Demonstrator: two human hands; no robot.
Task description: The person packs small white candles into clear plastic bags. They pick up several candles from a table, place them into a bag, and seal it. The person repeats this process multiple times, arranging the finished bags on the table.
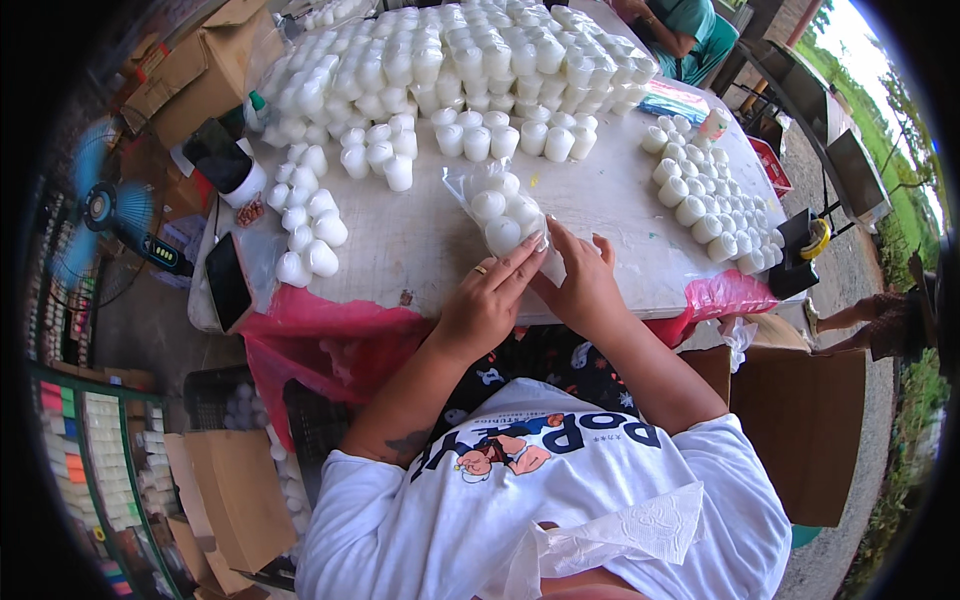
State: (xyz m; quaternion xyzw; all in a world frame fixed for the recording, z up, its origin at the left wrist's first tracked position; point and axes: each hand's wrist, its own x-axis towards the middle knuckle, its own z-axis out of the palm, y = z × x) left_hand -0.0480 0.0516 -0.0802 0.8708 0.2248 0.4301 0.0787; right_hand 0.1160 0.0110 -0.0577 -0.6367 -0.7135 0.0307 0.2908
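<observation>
A clear plastic bag of several white cup-shaped candles lies near the middle of the table, its loose end pointing away from me. My left hand presses its fingers together on the bag’s near end. My right hand grips that same end from the right, with some fingers raised. Loose white candles stand in groups at the left, behind the bag and in rows at the right.
Bagged candles are piled at the back. A phone, fan and cardboard boxes are left; a tape dispenser sits right on the table. A person in green sits beyond; another person's leg shows right.
</observation>
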